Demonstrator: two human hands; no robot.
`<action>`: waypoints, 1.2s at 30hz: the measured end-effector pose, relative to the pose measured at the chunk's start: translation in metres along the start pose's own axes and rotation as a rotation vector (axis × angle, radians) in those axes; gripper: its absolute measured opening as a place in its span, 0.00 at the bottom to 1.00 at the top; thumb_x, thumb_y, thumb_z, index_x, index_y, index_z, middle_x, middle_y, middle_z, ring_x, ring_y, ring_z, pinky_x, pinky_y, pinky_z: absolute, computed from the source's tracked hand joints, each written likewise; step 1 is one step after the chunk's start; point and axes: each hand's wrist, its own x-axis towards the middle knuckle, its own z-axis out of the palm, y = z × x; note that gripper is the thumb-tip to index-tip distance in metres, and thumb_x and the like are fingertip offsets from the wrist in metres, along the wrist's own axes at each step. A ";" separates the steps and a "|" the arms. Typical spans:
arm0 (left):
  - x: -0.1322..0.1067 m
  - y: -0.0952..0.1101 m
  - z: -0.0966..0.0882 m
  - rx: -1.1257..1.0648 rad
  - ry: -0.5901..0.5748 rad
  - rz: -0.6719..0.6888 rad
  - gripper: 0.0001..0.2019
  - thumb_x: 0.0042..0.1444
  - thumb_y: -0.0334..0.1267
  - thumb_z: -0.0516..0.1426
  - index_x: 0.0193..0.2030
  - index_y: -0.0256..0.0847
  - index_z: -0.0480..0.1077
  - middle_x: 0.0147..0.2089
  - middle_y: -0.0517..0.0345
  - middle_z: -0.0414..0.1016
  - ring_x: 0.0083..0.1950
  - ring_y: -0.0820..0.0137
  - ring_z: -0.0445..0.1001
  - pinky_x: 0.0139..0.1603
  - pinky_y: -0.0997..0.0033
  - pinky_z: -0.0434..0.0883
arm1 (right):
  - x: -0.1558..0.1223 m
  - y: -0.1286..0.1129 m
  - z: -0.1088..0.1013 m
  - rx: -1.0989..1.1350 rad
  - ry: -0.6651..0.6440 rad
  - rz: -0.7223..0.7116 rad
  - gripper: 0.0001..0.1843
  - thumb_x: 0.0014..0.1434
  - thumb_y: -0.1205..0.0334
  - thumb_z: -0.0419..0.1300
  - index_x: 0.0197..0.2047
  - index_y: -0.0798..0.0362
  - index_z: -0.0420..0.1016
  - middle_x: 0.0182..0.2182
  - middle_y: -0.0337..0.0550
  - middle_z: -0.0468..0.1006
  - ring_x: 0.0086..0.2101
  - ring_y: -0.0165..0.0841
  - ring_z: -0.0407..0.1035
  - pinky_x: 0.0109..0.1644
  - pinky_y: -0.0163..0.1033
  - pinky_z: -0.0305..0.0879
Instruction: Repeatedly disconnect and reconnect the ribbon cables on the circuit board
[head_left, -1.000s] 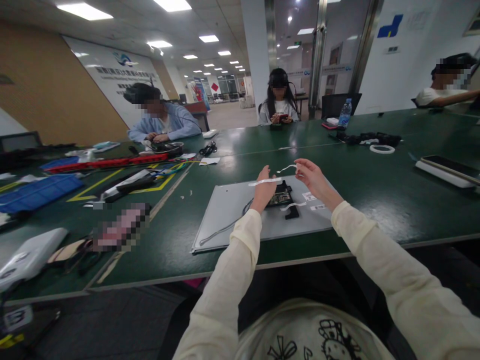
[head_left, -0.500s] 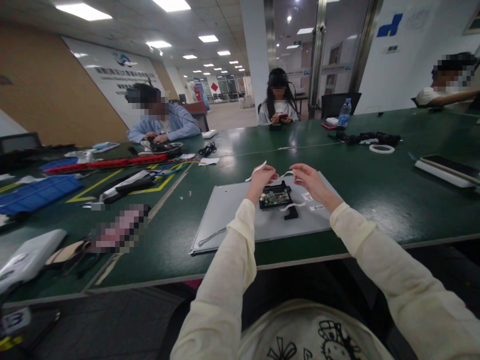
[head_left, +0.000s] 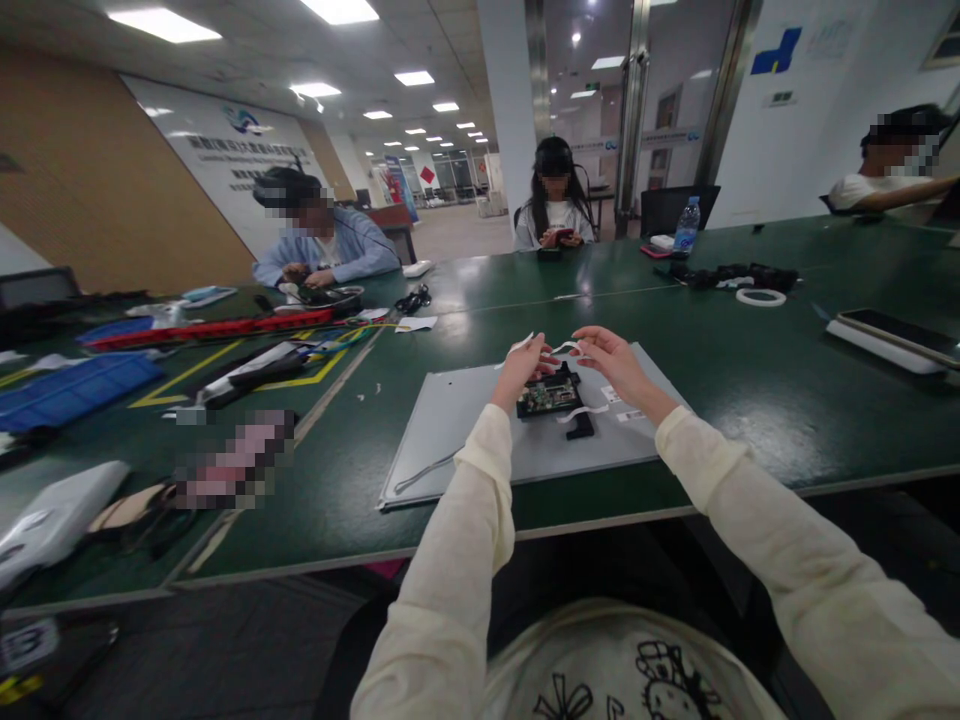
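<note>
A grey flat panel (head_left: 480, 430) lies on the green table (head_left: 750, 400) before me, with a small black circuit board (head_left: 547, 392) on it. Above the board my left hand (head_left: 523, 367) pinches one white strip (head_left: 517, 346). My right hand (head_left: 609, 358) pinches a second white strip (head_left: 568, 347). The two hands are close together, fingertips nearly meeting. Another white strip (head_left: 583, 410) and a black connector (head_left: 580, 428) lie on the panel just below the board. A grey cable (head_left: 427, 468) runs across the panel's left part.
People sit across the table and at the far right. Blue trays (head_left: 71, 385), a red bar (head_left: 217, 326) and tools crowd the left side. A roll of tape (head_left: 760, 297), a water bottle (head_left: 686, 227) and a flat dark device (head_left: 892, 333) stand to the right.
My hands have come together above the circuit board. The left hand rose from the board and its strip swung from level to pointing up and away.
</note>
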 end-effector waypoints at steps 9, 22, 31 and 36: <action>0.003 -0.005 0.000 -0.031 0.109 0.114 0.04 0.56 0.33 0.54 0.38 0.39 0.69 0.33 0.58 0.78 0.33 0.74 0.77 0.30 0.80 0.66 | 0.002 0.009 -0.010 -0.215 0.043 0.057 0.11 0.54 0.56 0.61 0.40 0.50 0.73 0.32 0.38 0.76 0.35 0.31 0.72 0.36 0.33 0.66; 0.020 -0.015 0.012 0.713 0.212 0.458 0.07 0.54 0.26 0.53 0.35 0.38 0.72 0.33 0.53 0.76 0.38 0.67 0.73 0.44 0.70 0.68 | 0.007 0.044 -0.019 -0.890 0.001 -0.024 0.11 0.54 0.68 0.57 0.40 0.53 0.77 0.26 0.39 0.78 0.30 0.33 0.71 0.39 0.36 0.61; 0.019 -0.020 0.015 0.755 0.146 0.479 0.09 0.57 0.27 0.52 0.37 0.37 0.74 0.38 0.50 0.78 0.41 0.67 0.73 0.46 0.70 0.68 | 0.006 0.045 -0.018 -0.909 0.003 0.014 0.10 0.55 0.69 0.57 0.39 0.52 0.76 0.25 0.38 0.76 0.28 0.33 0.69 0.37 0.36 0.60; 0.021 -0.020 0.017 0.799 0.144 0.467 0.08 0.57 0.27 0.53 0.36 0.37 0.74 0.39 0.49 0.78 0.42 0.66 0.73 0.48 0.69 0.68 | 0.008 0.047 -0.018 -0.913 -0.006 0.024 0.10 0.55 0.69 0.57 0.40 0.52 0.76 0.25 0.38 0.77 0.28 0.33 0.69 0.37 0.36 0.60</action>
